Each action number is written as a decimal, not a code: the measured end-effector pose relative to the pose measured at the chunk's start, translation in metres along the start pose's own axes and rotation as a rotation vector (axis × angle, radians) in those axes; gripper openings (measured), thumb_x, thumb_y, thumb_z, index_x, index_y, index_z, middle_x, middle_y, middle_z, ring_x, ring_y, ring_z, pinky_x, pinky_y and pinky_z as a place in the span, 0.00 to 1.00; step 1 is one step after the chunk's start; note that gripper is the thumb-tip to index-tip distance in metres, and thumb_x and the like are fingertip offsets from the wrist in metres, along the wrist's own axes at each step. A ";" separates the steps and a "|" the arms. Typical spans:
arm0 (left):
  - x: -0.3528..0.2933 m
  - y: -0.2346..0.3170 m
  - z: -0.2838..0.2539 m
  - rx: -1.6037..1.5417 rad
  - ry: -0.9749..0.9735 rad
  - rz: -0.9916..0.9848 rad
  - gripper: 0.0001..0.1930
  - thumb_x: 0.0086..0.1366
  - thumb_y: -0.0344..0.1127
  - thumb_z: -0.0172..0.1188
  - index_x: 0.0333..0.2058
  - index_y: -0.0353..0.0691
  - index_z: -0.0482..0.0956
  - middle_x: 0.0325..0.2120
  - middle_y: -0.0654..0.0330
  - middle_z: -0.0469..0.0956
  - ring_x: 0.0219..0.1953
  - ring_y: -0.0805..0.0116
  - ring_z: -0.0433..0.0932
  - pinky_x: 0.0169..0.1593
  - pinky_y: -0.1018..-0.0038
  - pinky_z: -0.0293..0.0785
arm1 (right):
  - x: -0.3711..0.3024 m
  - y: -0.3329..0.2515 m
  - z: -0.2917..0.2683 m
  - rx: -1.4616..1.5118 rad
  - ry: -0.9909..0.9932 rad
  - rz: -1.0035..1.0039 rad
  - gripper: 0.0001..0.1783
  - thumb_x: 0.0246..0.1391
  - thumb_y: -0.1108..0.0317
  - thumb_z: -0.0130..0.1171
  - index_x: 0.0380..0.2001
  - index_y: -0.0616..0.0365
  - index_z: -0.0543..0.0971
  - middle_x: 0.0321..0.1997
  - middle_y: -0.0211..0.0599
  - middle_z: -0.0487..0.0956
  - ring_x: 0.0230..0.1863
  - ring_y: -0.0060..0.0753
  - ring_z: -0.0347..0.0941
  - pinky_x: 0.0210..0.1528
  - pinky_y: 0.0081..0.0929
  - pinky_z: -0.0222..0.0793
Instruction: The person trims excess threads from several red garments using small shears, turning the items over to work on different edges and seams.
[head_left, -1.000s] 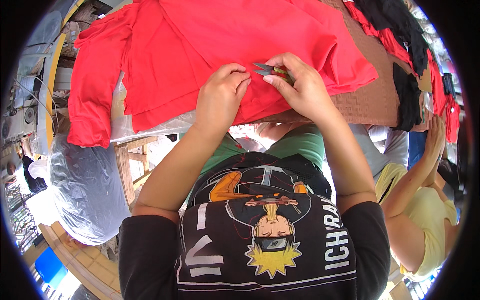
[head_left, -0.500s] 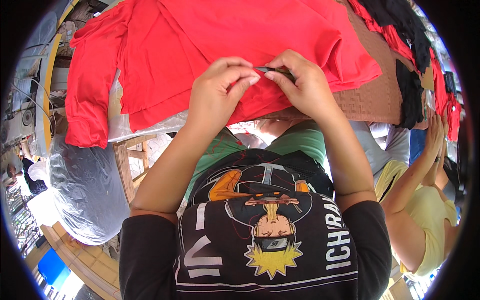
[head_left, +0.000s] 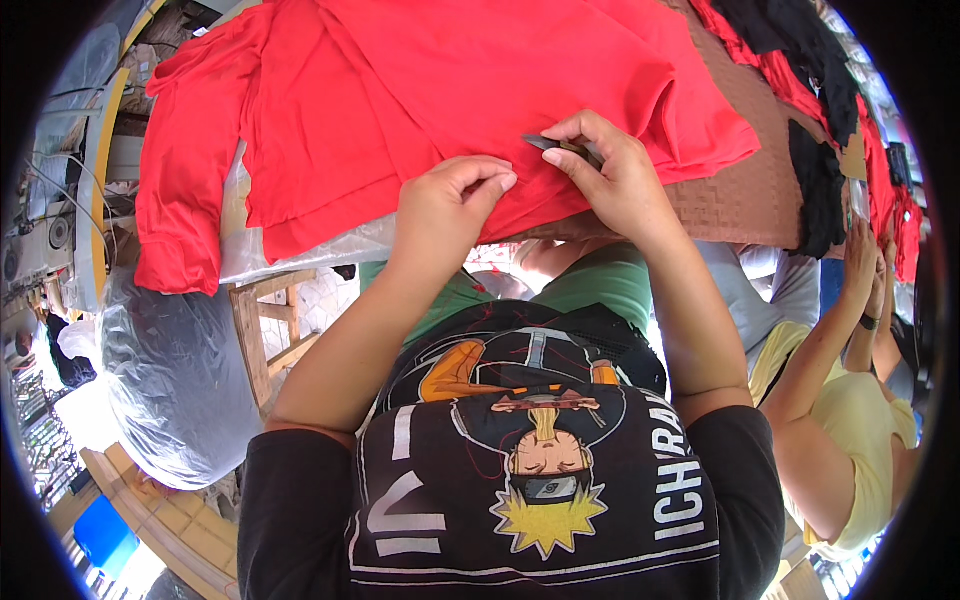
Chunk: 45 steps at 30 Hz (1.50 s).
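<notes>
A red garment (head_left: 400, 90) lies spread in loose folds across the table, with one long sleeve (head_left: 185, 215) hanging over the left side. My right hand (head_left: 622, 180) is closed round small dark thread snips (head_left: 543, 142), whose pointed tip faces left above the cloth. Just left of and below that tip, my left hand (head_left: 440, 210) is held in a pinch, thumb against forefinger, over the garment's near edge. Whatever sits in the pinch, if anything, is too small to make out. The two hands are apart.
Brown patterned cloth (head_left: 725, 205) covers the table on the right, where black fabric (head_left: 818, 190) hangs over its edge. Another person's forearm (head_left: 835, 310) is at far right. A plastic-wrapped bundle (head_left: 175, 380) and a wooden stool (head_left: 265, 320) stand below left.
My left hand has dropped slightly downward and away from the snips. My right hand has shifted a little right and down, so a gap now separates the hands.
</notes>
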<state>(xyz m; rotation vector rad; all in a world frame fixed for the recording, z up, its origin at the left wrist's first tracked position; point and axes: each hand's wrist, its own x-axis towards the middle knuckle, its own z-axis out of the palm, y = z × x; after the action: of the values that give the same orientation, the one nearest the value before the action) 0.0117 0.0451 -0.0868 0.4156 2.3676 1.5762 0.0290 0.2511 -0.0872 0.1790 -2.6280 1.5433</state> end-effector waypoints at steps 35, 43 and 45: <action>-0.022 0.014 -0.011 0.635 0.033 0.427 0.11 0.60 0.36 0.63 0.39 0.37 0.79 0.36 0.53 0.78 0.38 0.55 0.79 0.44 0.67 0.74 | -0.001 -0.037 -0.038 -0.153 0.164 -0.080 0.16 0.48 0.67 0.70 0.40 0.59 0.79 0.34 0.32 0.77 0.37 0.23 0.73 0.42 0.22 0.69; -0.017 0.019 -0.040 0.436 -0.102 0.197 0.10 0.63 0.37 0.58 0.38 0.37 0.78 0.32 0.51 0.78 0.35 0.51 0.78 0.40 0.64 0.73 | -0.003 -0.026 -0.038 -0.280 -0.103 -0.135 0.14 0.48 0.72 0.67 0.40 0.61 0.80 0.48 0.36 0.77 0.46 0.32 0.76 0.48 0.25 0.71; -0.017 0.020 -0.043 0.390 -0.066 0.217 0.10 0.65 0.37 0.56 0.38 0.36 0.78 0.31 0.51 0.79 0.34 0.51 0.78 0.39 0.64 0.73 | -0.003 -0.017 -0.035 -0.380 -0.089 -0.145 0.12 0.50 0.72 0.65 0.40 0.61 0.79 0.48 0.36 0.77 0.44 0.32 0.76 0.47 0.25 0.71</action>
<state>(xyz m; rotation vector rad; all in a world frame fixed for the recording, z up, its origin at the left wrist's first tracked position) 0.0132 0.0095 -0.0514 0.8153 2.6505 1.1478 0.0352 0.2731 -0.0560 0.4047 -2.8408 0.9922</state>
